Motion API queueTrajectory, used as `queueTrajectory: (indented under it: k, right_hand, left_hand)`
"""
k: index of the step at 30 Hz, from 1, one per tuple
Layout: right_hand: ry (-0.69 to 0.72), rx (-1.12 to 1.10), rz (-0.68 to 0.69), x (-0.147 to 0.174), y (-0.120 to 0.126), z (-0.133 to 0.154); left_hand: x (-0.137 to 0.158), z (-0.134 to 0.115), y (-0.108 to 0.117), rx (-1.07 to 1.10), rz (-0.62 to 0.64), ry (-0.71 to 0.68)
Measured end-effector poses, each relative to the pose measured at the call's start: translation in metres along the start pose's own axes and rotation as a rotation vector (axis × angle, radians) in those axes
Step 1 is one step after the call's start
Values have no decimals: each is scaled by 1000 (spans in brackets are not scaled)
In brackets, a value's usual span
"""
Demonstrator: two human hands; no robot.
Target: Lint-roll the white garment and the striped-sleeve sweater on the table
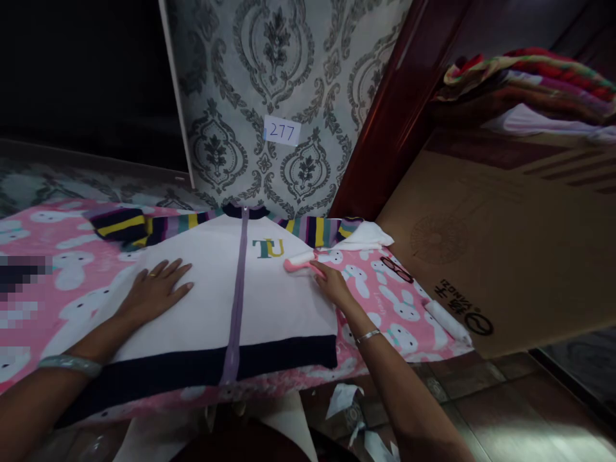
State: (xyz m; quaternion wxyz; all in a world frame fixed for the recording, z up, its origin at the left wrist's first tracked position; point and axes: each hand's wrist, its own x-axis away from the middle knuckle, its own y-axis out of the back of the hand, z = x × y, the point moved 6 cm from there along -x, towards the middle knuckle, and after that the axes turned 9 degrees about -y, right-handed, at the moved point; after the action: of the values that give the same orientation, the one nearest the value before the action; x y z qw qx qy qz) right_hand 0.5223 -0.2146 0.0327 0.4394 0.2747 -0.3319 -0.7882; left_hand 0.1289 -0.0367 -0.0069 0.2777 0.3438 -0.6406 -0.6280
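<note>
Your forearms lie nearest, the left coming in from the lower left corner and the right from the lower edge right of centre. Beyond them stretches the worktop, spread with a pink rabbit-print cloth. Laid flat on that cloth is the zip-up jacket, its collar at the far side, its dark hem towards you and its striped sleeves out to either side; the purple zip runs away from you up the middle and splits the front into two panels. Your left hand rests palm down on the panel to the left of that zip, fingers straight and a little apart, gripping nothing, with the arm angling forward and inward. Your right hand is at the outer edge of the other panel, its arm slanting forward and to the left, fingers closed round the handle of a lint roller. What counts is how that tool sits: its white roll points left from your right fingers, its long axis lying nearly crosswise to the zip, with the handle end towards you and to the right. It is over the right-hand panel, well nearer your right hand than your left, and just on your side of the TU lettering. Whether the roll presses the fabric, you cannot tell from this angle.
</note>
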Motion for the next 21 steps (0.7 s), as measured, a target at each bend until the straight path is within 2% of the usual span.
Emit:
queueTrajectory:
  k: [3, 8, 10, 12, 15, 18, 21]
  right_hand:
    - [15, 13, 46, 25, 18, -21]
    - [-33, 85, 189, 81, 78, -61]
    - [-62, 136, 226, 95, 98, -66]
    - [-54, 145, 228, 104, 106, -57]
    - [41, 74, 240, 113, 86, -22]
    - [152, 31, 318, 114, 38, 20]
    - [215, 41, 324, 98, -8, 51]
  left_hand:
    - [-1, 1, -2, -6, 3, 2]
    - [-3, 1, -6, 8, -3, 6]
    - [-2, 0, -6, 8, -17, 0]
    - [-2, -2, -4, 5, -45, -13]
    - [-1, -4, -1, -3, -63, -72]
    - [10, 0, -1, 0, 12, -167]
    - [36, 11, -3, -18, 84, -198]
